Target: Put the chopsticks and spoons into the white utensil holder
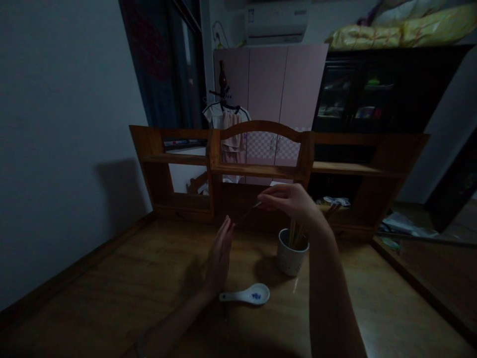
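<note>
My right hand is raised above the table, with its fingertips pinched on one end of a thin, slender utensil. The utensil slants down to the left, and its far end is too dark to make out. My left hand stands on edge with its fingers stretched out, close to the utensil's lower end; I cannot tell whether they touch. Below, a white ceramic spoon with a blue pattern lies on the table. Behind my right forearm, a pale cup holds several chopsticks.
A wooden table carries a low wooden shelf along its back edge. A white wall borders the left side. Beyond stand a pink wardrobe, hanging clothes and a dark cabinet. The room is dim.
</note>
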Demonstrator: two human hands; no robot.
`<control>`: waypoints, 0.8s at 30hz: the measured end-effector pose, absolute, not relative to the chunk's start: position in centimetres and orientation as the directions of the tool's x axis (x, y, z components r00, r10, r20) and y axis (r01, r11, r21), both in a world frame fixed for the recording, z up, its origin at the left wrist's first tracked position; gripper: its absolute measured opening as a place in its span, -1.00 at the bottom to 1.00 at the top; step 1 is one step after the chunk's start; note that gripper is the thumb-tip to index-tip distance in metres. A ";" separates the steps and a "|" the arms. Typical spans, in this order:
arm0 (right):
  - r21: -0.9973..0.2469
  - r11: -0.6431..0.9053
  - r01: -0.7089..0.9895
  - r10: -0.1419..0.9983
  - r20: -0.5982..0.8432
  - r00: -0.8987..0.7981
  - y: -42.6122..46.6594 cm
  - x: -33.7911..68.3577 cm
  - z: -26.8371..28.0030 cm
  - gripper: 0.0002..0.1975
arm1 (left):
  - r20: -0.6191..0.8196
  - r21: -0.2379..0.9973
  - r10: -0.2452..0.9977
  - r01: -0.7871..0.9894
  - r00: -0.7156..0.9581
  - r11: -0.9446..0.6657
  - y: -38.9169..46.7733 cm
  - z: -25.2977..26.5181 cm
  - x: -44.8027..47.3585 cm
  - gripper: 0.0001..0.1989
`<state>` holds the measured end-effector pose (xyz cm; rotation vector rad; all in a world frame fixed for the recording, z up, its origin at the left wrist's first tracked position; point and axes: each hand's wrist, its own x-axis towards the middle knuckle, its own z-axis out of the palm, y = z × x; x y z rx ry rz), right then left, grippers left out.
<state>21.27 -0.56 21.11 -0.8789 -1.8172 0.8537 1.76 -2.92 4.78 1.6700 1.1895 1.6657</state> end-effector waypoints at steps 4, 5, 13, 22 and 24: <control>-0.753 0.571 0.327 0.804 0.594 -0.036 -4.2 24.8 23.6 -0.68 | 0.491 0.869 0.841 0.199 -0.225 -0.454 -1.8 3.7 1.3 -0.55; -0.735 0.572 0.364 0.783 0.621 0.025 -4.8 25.5 23.9 -0.68 | 0.476 0.877 0.847 0.193 -0.237 -0.440 -1.5 3.3 1.2 -0.56; -0.677 0.550 0.489 0.750 0.658 0.067 -6.0 28.9 23.6 -0.79 | 0.420 0.902 0.875 0.218 -0.239 -0.374 -0.1 1.5 0.8 -0.62; -0.777 0.478 0.410 0.873 0.473 -0.122 -1.7 28.7 21.4 -0.67 | 0.377 0.920 0.901 0.199 -0.215 -0.338 -0.2 1.5 0.8 -0.64; -0.786 0.461 0.413 0.886 0.437 -0.157 -0.8 28.4 20.8 -0.65 | 0.376 0.920 0.902 0.206 -0.211 -0.334 0.0 1.2 0.7 -0.63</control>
